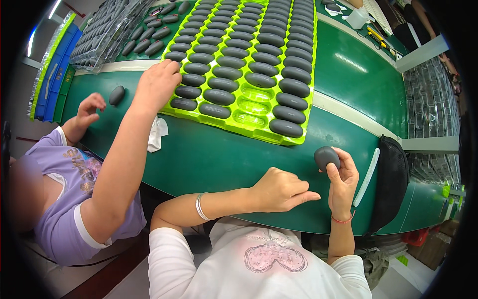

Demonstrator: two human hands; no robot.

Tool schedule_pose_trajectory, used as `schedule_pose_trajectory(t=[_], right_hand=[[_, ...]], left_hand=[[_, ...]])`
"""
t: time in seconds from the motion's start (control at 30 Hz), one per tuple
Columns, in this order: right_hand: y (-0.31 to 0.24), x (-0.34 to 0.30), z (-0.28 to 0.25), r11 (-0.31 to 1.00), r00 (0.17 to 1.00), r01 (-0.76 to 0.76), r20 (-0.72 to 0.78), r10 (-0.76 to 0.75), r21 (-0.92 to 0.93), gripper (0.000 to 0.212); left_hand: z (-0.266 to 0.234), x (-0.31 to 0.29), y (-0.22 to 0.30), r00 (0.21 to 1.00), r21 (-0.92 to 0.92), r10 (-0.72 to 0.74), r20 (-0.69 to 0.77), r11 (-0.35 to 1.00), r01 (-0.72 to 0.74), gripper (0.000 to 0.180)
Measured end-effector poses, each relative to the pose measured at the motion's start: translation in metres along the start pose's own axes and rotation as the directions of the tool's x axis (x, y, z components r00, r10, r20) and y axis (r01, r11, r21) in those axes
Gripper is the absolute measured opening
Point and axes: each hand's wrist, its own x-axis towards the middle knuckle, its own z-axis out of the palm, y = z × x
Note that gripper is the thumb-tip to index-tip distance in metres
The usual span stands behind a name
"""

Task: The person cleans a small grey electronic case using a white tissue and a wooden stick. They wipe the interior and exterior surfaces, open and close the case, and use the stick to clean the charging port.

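In my right hand [343, 179] is a dark grey, pebble-shaped case [326, 158], gripped between thumb and fingers above the green table. My left hand [284, 190] is a little to its left, apart from the case, fingers curled under and thumb stretched toward the right hand. Its palm side is hidden, so I cannot tell whether it holds anything. Beyond my hands lies a bright lime-green tray [239, 133] with rows of similar dark grey cases [286, 128]. Three bare pockets [254, 106] show in its near part.
At left, a co-worker's hand [158, 82] reaches to the tray's left edge; a loose case [116, 95] lies near their other hand [89, 110]. A white cloth [157, 133], white strip [367, 177] and black pouch [389, 187] lie on the table. Blue crates [54, 74] stand far left.
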Motion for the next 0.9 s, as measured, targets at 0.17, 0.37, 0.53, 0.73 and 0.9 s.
schedule_pose_trajectory(t=[0.17,0.37,0.53,0.73,0.9], right_hand=[[0.003,-0.001,-0.002,0.999,0.999,0.039,0.023,-0.039,-0.025,0.038],[-0.011,0.007,0.01,0.983,0.985,0.112,0.15,-0.09,-0.148,0.034],[-0.031,0.03,0.044,0.809,0.875,0.423,0.415,-0.248,-0.408,0.031],[-0.019,0.062,0.099,0.568,0.717,0.691,0.529,-0.455,-0.447,0.035],[0.004,0.078,0.117,0.377,0.648,0.76,0.579,-0.494,-0.529,0.036]], left_hand=[[0.024,-0.004,-0.003,0.989,0.034,-0.047,0.141,0.998,0.043,0.032],[0.03,-0.006,0.002,0.991,0.035,-0.079,0.11,0.996,0.076,0.029],[0.051,-0.005,0.001,0.983,0.073,-0.075,0.168,0.995,0.064,0.021],[0.065,-0.002,-0.004,0.987,0.0,0.115,0.112,0.993,-0.116,0.02],[0.059,-0.003,-0.007,0.958,0.007,0.078,0.277,0.997,-0.083,0.022]])
